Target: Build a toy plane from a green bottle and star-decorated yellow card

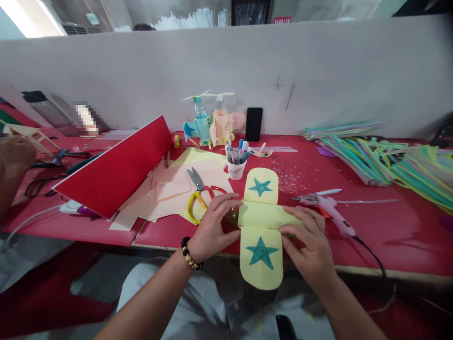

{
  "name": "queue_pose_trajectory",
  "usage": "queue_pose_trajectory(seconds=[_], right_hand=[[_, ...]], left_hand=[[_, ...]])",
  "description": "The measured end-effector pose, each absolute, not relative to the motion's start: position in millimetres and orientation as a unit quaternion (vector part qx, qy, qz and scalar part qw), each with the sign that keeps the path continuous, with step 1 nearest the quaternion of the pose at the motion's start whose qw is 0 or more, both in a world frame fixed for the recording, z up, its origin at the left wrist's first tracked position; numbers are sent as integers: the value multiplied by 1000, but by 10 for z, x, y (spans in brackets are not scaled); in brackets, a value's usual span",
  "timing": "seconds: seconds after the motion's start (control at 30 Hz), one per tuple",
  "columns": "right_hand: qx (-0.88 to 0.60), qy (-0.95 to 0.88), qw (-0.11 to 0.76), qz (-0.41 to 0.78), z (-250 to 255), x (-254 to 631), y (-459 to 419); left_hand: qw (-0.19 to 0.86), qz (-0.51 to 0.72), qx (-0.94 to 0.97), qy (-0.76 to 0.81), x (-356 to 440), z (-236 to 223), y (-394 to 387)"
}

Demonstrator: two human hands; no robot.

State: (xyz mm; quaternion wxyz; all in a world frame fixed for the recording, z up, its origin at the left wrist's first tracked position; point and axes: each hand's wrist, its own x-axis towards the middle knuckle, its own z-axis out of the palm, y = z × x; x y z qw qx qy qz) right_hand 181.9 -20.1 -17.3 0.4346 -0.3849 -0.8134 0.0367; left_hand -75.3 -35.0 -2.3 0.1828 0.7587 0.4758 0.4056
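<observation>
while the left hand (212, 226) grips a bottle (231, 216), a cup (236, 170) holds markers (235, 152).

left hand (214, 225) and right hand (307, 241) grip from both sides, fingers curved, forearms angling inward.

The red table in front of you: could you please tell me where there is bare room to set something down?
Bare red tabletop shows right of the pink glue gun, and between the black phone and the green-and-yellow plastic straws. It is crowded around the yellow-handled scissors and loose paper sheets.
</observation>
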Motion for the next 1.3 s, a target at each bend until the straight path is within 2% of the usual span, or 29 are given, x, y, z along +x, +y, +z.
queue_pose_trajectory(seconds=[0.17, 0.5, 1.07, 1.3], right_hand=[[-390, -813, 432, 33, -164, 1811, -218], [-389, -815, 428, 33, -160, 1812, -207], [-377, -804, 459, 18, -202, 1787, -202], [-377, -816, 437, 29, -169, 1804, -236]], left_hand=[[185, 379, 766, 485, -795, -47, -318], [160, 427, 792, 406, -793, -35, -301], [167, 423, 783, 425, -767, -30, -306], [189, 393, 775, 458, -843, 21, -295]])
